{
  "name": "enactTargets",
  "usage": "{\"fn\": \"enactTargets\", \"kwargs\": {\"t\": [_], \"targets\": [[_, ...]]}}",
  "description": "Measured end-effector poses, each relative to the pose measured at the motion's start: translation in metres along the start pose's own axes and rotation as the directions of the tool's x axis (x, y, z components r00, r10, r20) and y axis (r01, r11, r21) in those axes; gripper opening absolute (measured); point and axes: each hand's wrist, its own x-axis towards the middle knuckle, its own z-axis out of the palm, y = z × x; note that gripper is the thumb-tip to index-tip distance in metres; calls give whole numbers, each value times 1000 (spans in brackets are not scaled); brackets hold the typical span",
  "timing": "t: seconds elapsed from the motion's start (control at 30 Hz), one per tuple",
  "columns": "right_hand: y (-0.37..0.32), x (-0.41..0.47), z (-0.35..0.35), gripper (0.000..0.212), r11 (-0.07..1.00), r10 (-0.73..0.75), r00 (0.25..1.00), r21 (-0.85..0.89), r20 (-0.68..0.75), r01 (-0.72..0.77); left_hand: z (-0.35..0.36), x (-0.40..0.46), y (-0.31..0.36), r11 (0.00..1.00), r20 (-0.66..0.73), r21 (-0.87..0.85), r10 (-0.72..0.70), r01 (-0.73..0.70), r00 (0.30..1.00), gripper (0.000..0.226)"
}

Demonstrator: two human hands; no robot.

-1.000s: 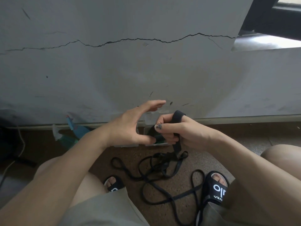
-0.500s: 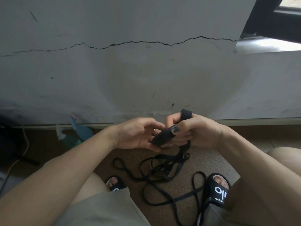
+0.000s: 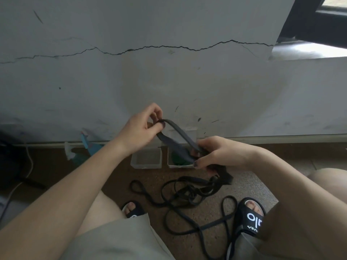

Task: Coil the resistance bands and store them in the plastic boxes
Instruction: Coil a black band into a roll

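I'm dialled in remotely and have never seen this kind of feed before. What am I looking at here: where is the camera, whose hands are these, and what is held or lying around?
There is no machine here. The single picture comes from a camera worn on a person's head, looking forward and down, so the arms reaching in from below are that person's own. The left hand pinches one end of a loop of dark resistance band; the right hand grips its other end, and the rest hangs to a tangle of band on the brown floor. Beyond the hands, against the cracked wall, stand two clear plastic boxes: the left box looks empty, and the right box holds something green. The person's feet wear black slippers.
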Motion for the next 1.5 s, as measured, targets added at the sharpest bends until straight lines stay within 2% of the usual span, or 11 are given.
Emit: {"fn": "enactTargets", "kwargs": {"t": [0.2, 0.33, 0.5, 0.57, 0.67, 0.77, 0.9, 0.97, 1.13, 1.3, 1.5], "targets": [[-2, 5, 7, 31, 988, -122, 984, -109, -131, 108, 5, -4, 10, 994, -135, -96, 44, -57, 990, 18], [-4, 8, 16, 34, 982, -188, 971, -42, -145, 184, 1, -3, 14, 986, -153, -137, 72, -93, 986, 16], [-6, 13, 23, 78, 966, -134, 984, 205, -118, 156, -6, -1, 17, 909, -189, -404, 28, -104, 982, 18], [-7, 15, 23, 66, 968, -157, 970, 166, -185, 188, -8, 0, 17, 875, -198, -473, 13, -107, 980, 21], [-11, 14, 21, 43, 967, -202, 931, 92, -304, 239, -13, -1, 14, 954, -160, -283, 50, -94, 986, 32], [-8, 14, 19, 54, 971, -216, 910, 25, -354, 240, -22, -3, 2, 991, 138, 123, 33, -50, 990, 36], [-5, 14, 19, 48, 965, -240, 916, -186, -322, 188, -21, -12, -3, 964, 408, 266, -134, 23, 903, 55], [-6, 15, 19, 45, 951, -262, 921, -242, -288, 195, -10, -17, 2, 967, 399, 254, -80, -26, 913, 54], [-9, 12, 22, 45, 954, -276, 925, -194, -261, 230, 11, -15, 9, 975, 433, 179, 43, -133, 900, 12], [-7, 9, 18, 39, 969, -217, 960, -162, -178, 189, -1, -13, 6, 971, 418, 200, 37, -131, 908, 9], [-3, 18, 20, 34, 935, -288, 922, -283, -258, 213, -1, -10, 1, 947, 411, 296, -8, -125, 912, 8]]}}
